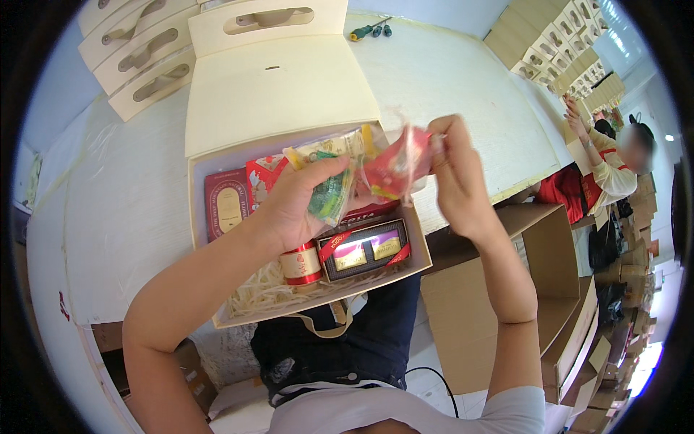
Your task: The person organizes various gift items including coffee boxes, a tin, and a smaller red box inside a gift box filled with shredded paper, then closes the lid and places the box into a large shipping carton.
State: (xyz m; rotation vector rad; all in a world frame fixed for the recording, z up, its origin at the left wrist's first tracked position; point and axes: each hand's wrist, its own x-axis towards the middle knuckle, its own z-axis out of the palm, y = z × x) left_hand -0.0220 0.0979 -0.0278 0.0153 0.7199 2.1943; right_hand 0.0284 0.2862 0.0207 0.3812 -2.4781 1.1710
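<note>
My left hand [293, 203] holds a clear-wrapped packet with green contents [329, 187] above a cream gift box [420, 238]. My right hand [461, 184] grips a shiny red pouch [398, 163], partly blurred, over the box's right side. Inside, a maroon carton [226, 200] lies at the left with a red patterned packet [264, 172] beside it. A red-and-cream cylindrical tin [301, 264] stands next to a black Godiva chocolate box [366, 250] with red ribbon. Pale shredded filler [260, 290] shows at the front left. My left hand hides part of the contents.
The box's lid [282, 92] lies folded back on the white table [450, 81]. Stacked handled boxes [146, 59] stand at back left, and screwdrivers [371, 30] lie at the back. Open cardboard cartons [547, 255] sit at right. Another person [602, 168] is farther right.
</note>
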